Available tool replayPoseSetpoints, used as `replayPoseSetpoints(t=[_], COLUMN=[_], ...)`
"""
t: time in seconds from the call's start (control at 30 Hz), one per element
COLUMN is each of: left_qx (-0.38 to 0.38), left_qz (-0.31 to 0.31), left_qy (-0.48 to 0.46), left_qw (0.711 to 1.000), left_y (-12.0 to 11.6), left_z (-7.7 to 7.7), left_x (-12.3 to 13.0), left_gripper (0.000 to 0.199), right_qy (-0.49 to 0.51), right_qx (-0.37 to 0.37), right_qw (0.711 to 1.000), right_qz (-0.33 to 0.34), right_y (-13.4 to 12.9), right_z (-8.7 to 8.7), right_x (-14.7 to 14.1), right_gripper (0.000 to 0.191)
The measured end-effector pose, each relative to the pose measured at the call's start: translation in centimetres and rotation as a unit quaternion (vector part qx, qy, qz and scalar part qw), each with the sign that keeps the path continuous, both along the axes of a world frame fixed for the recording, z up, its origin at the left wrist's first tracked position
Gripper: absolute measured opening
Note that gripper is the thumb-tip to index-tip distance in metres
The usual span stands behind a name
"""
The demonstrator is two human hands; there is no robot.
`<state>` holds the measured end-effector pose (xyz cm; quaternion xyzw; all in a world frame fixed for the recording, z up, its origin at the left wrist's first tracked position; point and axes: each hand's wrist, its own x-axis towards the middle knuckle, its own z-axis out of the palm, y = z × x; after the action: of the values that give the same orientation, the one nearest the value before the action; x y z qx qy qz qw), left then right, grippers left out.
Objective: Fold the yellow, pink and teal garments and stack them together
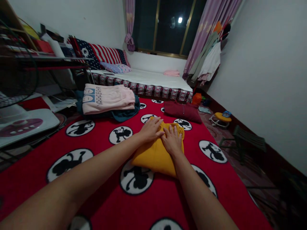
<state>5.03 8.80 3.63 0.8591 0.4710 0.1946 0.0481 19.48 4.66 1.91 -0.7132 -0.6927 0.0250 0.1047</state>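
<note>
In the head view, both hands were down on the yellow garment! The left hand (152, 129) lay flat across its upper left part, palm down, fingers slightly spread and pointing right, gripping nothing. The right hand (172, 139) pressed on the upper right part, fingers fanned a little and pointing away from the person, nothing clasped there either. And the two were right up against each other, the left fingertips reaching to the right hand.

The yellow garment (155, 156) sat folded beneath both palms, on the red blanket (103, 195) with its white circles and black cartoon figures. Its lower part spread toward the person, bare between the forearms, and a gathered edge poked out just beyond the right fingers.

Further off, to the left, there was a pile: a pale pink garment (109, 99) with dark lettering and a blue print, folded on top of a dark teal garment (123, 115). Over on the right, beyond the hands, a dark red garment (181, 111) lay folded near the blanket's far edge. Behind it all stood a bed (148, 76) under the window (168, 25), and a small yellow stool (223, 117) was on the floor to the right.
</note>
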Motion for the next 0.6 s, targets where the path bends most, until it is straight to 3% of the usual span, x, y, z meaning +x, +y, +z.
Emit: replayPoseSetpoints(t=[0.13,0.23,0.37,0.5,0.6], left_qx=[-0.096,-0.120,-0.092,-0.055,-0.103], left_qz=[0.011,0.021,0.074,0.123,0.156], left_qy=[0.031,0.034,0.033,0.014,-0.083], left_qw=[0.995,0.992,0.992,0.991,0.979], left_y=[-1.8,-3.4,-7.2,-11.6,-13.3], left_z=[-2.6,-3.3,-2.8,-1.5,-0.9], left_x=[-1.5,-3.0,-4.5,-5.9,-6.6], left_gripper=[0.068,0.073,0.071,0.038,0.027], right_qy=[-0.004,-0.008,-0.014,-0.047,-0.073], right_qx=[0.001,0.001,0.015,0.091,0.111], right_qw=[1.000,1.000,1.000,0.994,0.989], right_qz=[0.005,0.006,0.010,0.033,0.062], right_y=[0.0,0.0,-0.3,-1.1,-1.5], right_z=[0.1,0.1,0.2,1.2,2.7], right_x=[0.0,0.0,0.0,-0.2,-1.3], right_gripper=[0.052,0.052,0.050,0.042,0.042])
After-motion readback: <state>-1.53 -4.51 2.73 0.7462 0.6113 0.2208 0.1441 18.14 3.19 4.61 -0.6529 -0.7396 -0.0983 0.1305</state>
